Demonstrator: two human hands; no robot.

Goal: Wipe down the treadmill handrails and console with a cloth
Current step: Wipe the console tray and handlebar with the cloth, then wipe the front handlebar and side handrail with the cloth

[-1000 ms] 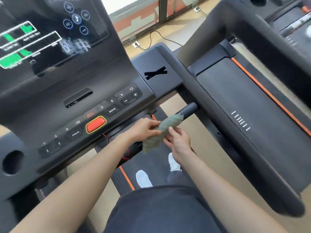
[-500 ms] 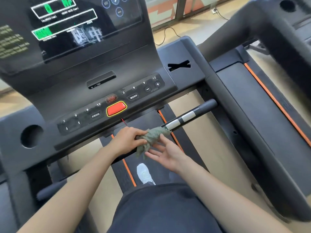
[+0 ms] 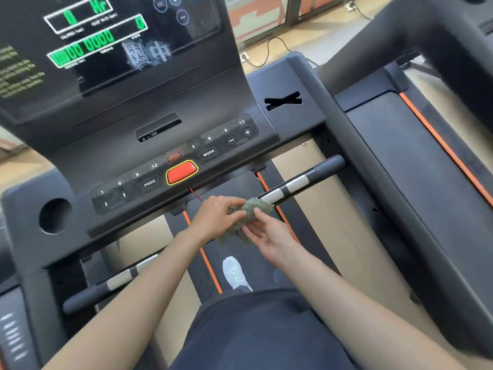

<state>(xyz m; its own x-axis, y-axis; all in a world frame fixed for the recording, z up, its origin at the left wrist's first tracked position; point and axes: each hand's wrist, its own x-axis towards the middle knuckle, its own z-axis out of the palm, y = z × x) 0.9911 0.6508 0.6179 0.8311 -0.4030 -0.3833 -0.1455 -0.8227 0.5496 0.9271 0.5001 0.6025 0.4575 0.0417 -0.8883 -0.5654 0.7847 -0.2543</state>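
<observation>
- Left hand (image 3: 216, 217) grips crumpled grey-green cloth (image 3: 246, 213), fingers curled over it.
- Right hand (image 3: 269, 236) pinches the cloth just beside that grip.
- Black tubular handrail with silver bands (image 3: 298, 182) extends rightward from the grip.

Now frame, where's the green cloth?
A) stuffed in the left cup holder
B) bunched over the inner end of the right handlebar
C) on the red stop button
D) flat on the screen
B: the cloth is bunched over the inner end of the right handlebar, just short of its silver bands. The left hand grips it and the right hand pinches its lower part.
</observation>
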